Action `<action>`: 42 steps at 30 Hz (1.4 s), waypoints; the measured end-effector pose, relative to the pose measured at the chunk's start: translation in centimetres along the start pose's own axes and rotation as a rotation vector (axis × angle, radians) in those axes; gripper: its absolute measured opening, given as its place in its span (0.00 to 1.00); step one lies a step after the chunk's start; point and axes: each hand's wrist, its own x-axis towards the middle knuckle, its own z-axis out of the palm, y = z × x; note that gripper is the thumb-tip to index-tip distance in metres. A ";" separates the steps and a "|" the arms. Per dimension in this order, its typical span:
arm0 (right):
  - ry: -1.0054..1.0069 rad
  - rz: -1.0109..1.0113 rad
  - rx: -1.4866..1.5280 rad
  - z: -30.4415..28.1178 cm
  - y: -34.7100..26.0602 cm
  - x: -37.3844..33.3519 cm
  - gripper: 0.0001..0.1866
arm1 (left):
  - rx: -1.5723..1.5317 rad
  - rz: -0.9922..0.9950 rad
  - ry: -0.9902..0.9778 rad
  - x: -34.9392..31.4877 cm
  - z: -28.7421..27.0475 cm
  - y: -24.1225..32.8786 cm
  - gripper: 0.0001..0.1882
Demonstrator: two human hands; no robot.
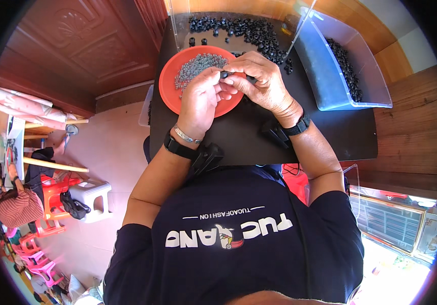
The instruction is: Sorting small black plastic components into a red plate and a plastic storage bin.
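My left hand [201, 99] and my right hand [263, 82] meet above the front right of an orange-red plate [168, 86]. Between their fingertips is a small round black part [224, 74], pinched from both sides. Another dark piece [251, 79] shows under the curled fingers of my right hand, partly hidden. Heaped on the plate are many small grey metal pieces [198, 67]. Whether one of these is also between my fingers cannot be made out.
Loose black parts [251, 31] lie in a pile at the back of the dark table [330, 134]. A translucent bin [325, 91] with more black parts stands at the right. Off to the left are stools [91, 201] and a seated person [17, 203].
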 end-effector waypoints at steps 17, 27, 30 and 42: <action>0.086 -0.023 -0.062 0.3 -0.3 -0.1 0.17 | 0.042 -0.007 0.002 -0.1 0.2 0.1 0.09; 0.046 0.153 0.279 1.1 0.2 -0.6 0.16 | -0.067 -0.008 -0.019 0.1 -0.6 -0.3 0.10; 0.068 0.078 0.242 1.2 0.3 -0.5 0.15 | -0.055 -0.008 -0.039 0.1 -0.8 -0.3 0.10; 0.005 0.143 0.301 0.7 -0.4 -0.2 0.16 | 0.006 0.065 -0.014 0.0 0.0 -0.1 0.10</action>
